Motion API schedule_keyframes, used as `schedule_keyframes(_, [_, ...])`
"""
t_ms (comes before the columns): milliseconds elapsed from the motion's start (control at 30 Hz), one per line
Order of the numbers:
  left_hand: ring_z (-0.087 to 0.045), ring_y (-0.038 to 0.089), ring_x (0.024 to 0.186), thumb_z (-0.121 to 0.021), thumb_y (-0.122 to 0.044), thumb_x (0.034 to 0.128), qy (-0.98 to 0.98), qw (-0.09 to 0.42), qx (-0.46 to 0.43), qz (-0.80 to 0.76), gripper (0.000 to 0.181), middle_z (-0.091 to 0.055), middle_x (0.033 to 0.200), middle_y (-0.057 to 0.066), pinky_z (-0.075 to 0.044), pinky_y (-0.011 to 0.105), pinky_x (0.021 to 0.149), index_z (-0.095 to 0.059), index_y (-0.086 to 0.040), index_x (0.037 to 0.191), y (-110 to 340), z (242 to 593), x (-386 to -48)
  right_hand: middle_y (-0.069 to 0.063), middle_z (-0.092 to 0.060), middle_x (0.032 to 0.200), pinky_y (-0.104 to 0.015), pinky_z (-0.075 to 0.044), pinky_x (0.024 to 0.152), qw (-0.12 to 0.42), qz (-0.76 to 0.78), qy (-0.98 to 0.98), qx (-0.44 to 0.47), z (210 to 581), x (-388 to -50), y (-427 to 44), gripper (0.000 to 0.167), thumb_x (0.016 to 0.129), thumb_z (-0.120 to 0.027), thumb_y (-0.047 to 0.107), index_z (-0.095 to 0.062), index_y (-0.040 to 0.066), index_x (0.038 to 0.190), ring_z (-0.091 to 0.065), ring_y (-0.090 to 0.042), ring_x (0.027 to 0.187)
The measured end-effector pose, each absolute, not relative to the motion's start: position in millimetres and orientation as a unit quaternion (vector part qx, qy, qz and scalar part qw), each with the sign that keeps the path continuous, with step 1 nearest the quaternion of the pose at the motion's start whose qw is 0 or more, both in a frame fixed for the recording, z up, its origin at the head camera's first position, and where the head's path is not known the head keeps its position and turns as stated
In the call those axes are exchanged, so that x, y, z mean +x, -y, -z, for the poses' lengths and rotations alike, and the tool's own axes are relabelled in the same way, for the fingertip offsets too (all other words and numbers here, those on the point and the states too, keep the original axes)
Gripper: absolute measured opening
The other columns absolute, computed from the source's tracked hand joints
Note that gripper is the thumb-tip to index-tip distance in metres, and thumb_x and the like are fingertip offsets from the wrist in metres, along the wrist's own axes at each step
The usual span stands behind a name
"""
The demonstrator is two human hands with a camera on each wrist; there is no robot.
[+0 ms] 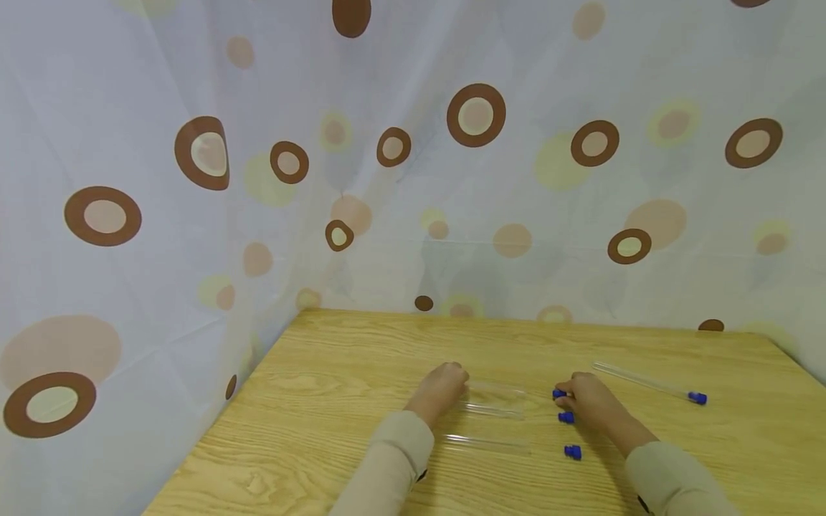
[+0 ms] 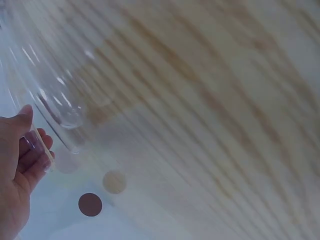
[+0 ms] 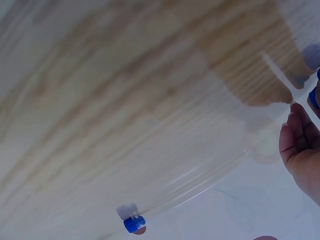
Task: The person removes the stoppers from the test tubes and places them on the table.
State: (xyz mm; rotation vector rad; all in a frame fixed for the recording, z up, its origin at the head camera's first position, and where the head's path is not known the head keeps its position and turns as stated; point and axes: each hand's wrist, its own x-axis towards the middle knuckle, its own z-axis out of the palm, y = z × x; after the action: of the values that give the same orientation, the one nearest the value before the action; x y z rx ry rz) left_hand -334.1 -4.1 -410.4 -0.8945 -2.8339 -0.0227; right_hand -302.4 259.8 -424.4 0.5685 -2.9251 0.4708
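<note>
My left hand (image 1: 441, 389) grips the closed end of a clear test tube (image 1: 500, 388) just off the left side of the table. In the left wrist view, the thumb and curled fingers of this hand (image 2: 22, 160) wrap that tube's rounded end. Two more uncapped test tubes lie nearer to me, a middle one (image 1: 493, 411) and a front one (image 1: 487, 444). Across from the open ends, my right hand (image 1: 590, 401) pinches a blue cap (image 1: 558, 394) between thumb and finger. Another blue cap (image 1: 566, 417) lies just below that hand, and a third cap (image 1: 572, 452) sits nearer to me.
Farther right lies a test tube (image 1: 639, 378) with a blue cap (image 1: 698, 398) on its end. The wood-grained table (image 1: 310, 401) is bordered at the back and left by a white curtain (image 1: 413, 186) with brown and pale circles.
</note>
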Motion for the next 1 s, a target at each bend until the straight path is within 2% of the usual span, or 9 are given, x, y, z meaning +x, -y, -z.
schedule_keyframes(300, [-0.064, 0.012, 0.081, -0.065, -0.016, 0.0862, 0.953, 0.073, -0.292, 0.025, 0.011, -0.068, 0.086, 0.003, -0.053, 0.014, 0.071, -0.070, -0.007, 0.086, -1.9, 411.8, -336.5, -0.001, -0.046, 0.068, -0.021, -0.029, 0.051, 0.073, -0.124, 0.970, 0.196, 431.8, -305.7, -260.3, 0.010, 0.083, -0.066, 0.011, -0.068, 0.002, 0.089, -0.034, -0.011, 0.061])
schedule_keyframes(567, [-0.065, 0.014, 0.083, -0.062, -0.014, 0.0887, 0.963, 0.043, -0.266, 0.033, 0.011, -0.067, 0.087, 0.005, -0.054, 0.016, 0.071, -0.069, -0.005, 0.087, -2.2, 411.3, -337.5, -0.002, -0.052, 0.071, -0.021, -0.033, 0.051, 0.089, -0.110, 0.971, 0.193, 431.6, -301.7, -258.2, 0.020, 0.083, -0.066, 0.011, -0.069, -0.002, 0.097, -0.038, -0.010, 0.062])
schedule_keyframes(800, [-0.065, 0.016, 0.091, -0.060, -0.012, 0.0900, 0.966, 0.015, -0.254, 0.046, 0.012, -0.068, 0.094, 0.006, -0.054, 0.017, 0.080, -0.068, -0.004, 0.093, -3.5, 412.6, -337.6, -0.002, -0.052, 0.072, -0.021, -0.034, 0.051, 0.097, -0.103, 0.971, 0.194, 429.4, -299.7, -257.8, 0.023, 0.083, -0.066, 0.011, -0.069, -0.003, 0.100, -0.038, -0.011, 0.062])
schedule_keyframes(1000, [-0.066, 0.018, 0.088, -0.060, -0.009, 0.0893, 0.969, 0.011, -0.239, 0.055, 0.011, -0.068, 0.091, 0.007, -0.055, 0.019, 0.078, -0.069, -0.002, 0.090, -4.9, 411.6, -338.2, -0.002, -0.054, 0.073, -0.021, -0.035, 0.052, 0.100, -0.107, 0.970, 0.196, 430.7, -302.5, -259.2, 0.023, 0.083, -0.065, 0.011, -0.068, -0.004, 0.101, -0.038, -0.010, 0.062])
